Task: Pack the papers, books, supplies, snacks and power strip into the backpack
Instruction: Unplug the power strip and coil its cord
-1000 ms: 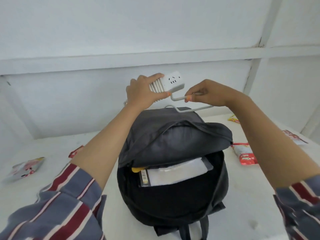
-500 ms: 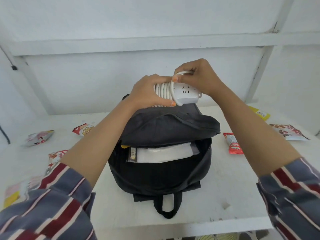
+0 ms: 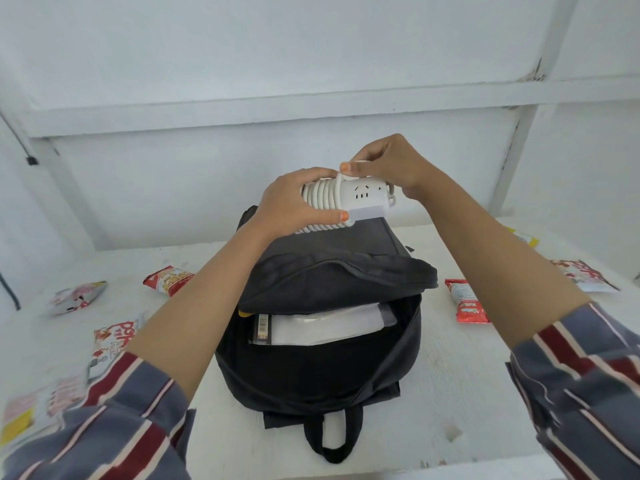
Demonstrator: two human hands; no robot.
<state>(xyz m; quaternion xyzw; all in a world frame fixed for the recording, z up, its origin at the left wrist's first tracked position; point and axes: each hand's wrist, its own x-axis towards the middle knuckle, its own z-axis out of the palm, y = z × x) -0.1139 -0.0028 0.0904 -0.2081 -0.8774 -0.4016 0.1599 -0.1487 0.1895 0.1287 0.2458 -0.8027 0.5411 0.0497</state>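
White painted wall [image 3: 207, 46], horizontal ledge [image 3: 242, 112] running across it, upright post [image 3: 512, 150] at the right, slanted strut [image 3: 65, 188] at the left, small black clip [image 3: 32, 161] just beside the strut, scuffed white worktop [image 3: 450, 393] below, soft even light, no hard shadows.

backpack [image 3: 322, 372]: black all over, carry loop too
power strip [image 3: 363, 199]: white, small dark socket slots
cord [image 3: 320, 199]: white, matching the strip
papers [image 3: 325, 327]: white, with a black-and-white barcode edge at one end
sleeves [image 3: 114, 420]: grey-blue, dark red stripes edged with pale lines
nails [image 3: 344, 215]: orange polish
right snack packet [image 3: 467, 301]: red with a pale panel
left snack packet [image 3: 168, 279]: red, white and tan print
table [image 3: 467, 393]: white
wall [image 3: 242, 64]: white
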